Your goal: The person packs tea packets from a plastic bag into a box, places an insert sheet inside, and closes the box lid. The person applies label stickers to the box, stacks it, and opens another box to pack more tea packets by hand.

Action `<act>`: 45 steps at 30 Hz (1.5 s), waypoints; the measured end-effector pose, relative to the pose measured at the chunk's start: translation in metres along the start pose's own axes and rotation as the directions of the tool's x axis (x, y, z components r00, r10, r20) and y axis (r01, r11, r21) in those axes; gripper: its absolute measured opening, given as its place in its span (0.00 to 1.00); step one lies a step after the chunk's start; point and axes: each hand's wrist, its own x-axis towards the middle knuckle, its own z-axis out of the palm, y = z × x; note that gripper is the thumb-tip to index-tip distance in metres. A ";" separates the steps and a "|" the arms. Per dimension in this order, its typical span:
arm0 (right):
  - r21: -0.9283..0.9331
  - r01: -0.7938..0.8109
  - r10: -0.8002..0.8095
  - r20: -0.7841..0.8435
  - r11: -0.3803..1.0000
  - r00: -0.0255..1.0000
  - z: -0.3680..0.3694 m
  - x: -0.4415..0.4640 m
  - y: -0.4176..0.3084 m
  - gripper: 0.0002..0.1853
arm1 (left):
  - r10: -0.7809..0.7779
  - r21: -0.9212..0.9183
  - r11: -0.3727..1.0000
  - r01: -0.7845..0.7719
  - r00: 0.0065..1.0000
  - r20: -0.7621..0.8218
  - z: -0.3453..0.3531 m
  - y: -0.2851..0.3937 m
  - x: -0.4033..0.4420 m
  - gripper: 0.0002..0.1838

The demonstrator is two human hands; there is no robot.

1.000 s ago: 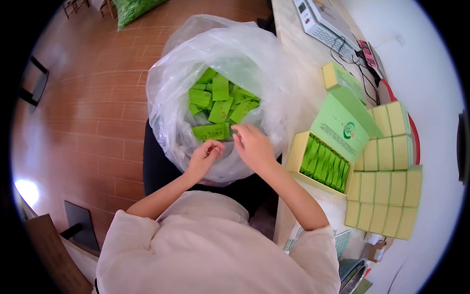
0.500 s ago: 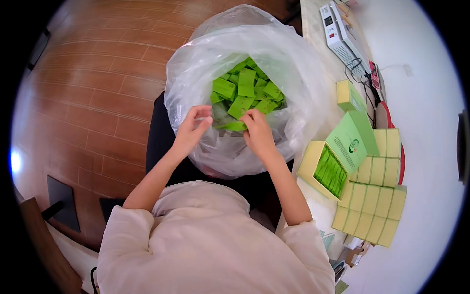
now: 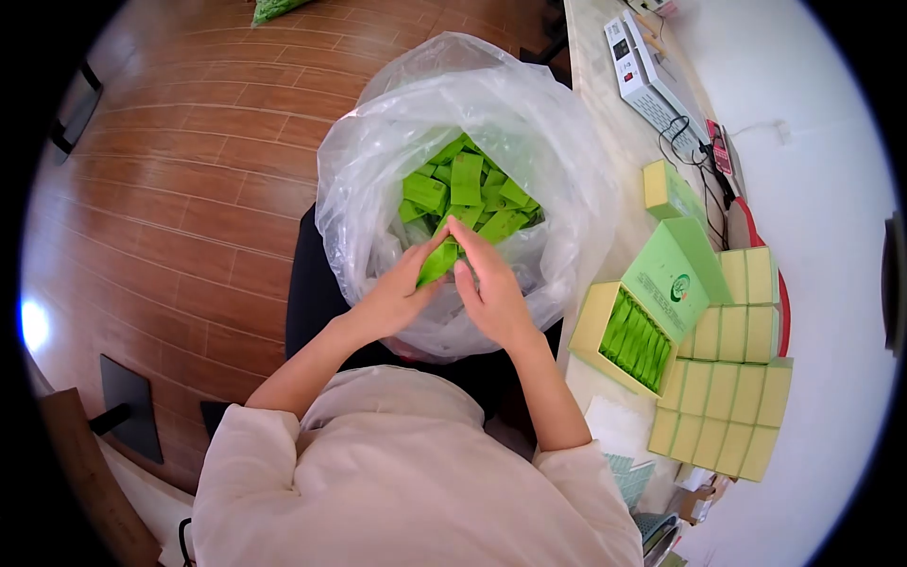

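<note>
A large clear plastic bag [image 3: 368, 142] stands open in front of me, with a heap of green sachets [image 3: 466, 178] inside. Over its near side, my left hand [image 3: 399, 291] grips one green sachet [image 3: 437, 263] between thumb and fingers. My right hand [image 3: 493, 291] is beside it, fingers stretched out and thumb apart, its fingertips meeting the left fingertips at the sachet's upper end. Whether the right fingers press on the sachet itself I cannot tell.
On the table at right stands an open green-and-yellow box [image 3: 597, 326] with rows of green sachets inside. Stacked closed boxes [image 3: 723, 406] lie behind it, and another box [image 3: 671, 192] farther along. A white machine [image 3: 647, 80] with cables is at the far end.
Both hands have come together over the bag's near side. A sachet that was low near my right fingers is now in my left hand. The right fingers have straightened. The view has shifted slightly.
</note>
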 end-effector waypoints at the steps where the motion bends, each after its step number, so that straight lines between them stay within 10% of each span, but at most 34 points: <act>1: 0.002 0.008 -0.008 0.027 1.000 1.000 -0.001 0.001 0.004 0.24 | -0.079 -0.002 0.997 0.079 0.996 0.039 -0.006 0.001 0.002 0.35; 18: -0.445 0.145 -0.221 -0.123 0.884 0.968 0.005 0.001 0.001 0.14 | -0.066 0.091 0.993 0.073 0.995 -0.075 0.012 0.027 -0.001 0.38; 21: -0.405 -0.032 0.002 -0.074 0.914 0.997 0.002 0.001 0.004 0.11 | -0.171 0.014 0.985 0.172 0.984 -0.056 0.015 0.016 -0.001 0.33; 24: 0.093 -0.232 0.246 -0.176 0.968 0.953 -0.004 0.008 0.010 0.11 | -0.247 -0.178 0.956 0.234 0.968 -0.053 0.008 0.010 0.003 0.25; 26: 0.367 -0.170 0.243 -0.163 0.915 0.956 -0.007 0.014 0.012 0.14 | -0.420 -0.801 0.467 0.375 0.891 0.173 -0.001 0.016 0.005 0.20; 31: 0.267 -0.044 0.055 -0.034 0.963 0.998 0.001 0.019 -0.005 0.21 | -0.651 -0.786 0.368 0.496 0.741 0.163 -0.009 0.019 0.001 0.22; 43: 0.034 0.131 -0.130 -0.028 0.991 0.991 0.009 0.014 -0.018 0.13 | -0.357 -0.687 0.617 0.385 0.914 0.192 -0.010 -0.001 -0.017 0.34; 45: 0.216 -0.056 0.079 -0.100 0.975 0.992 0.010 0.013 -0.020 0.12 | -0.375 -0.681 0.623 0.385 0.911 0.172 -0.014 0.010 -0.013 0.33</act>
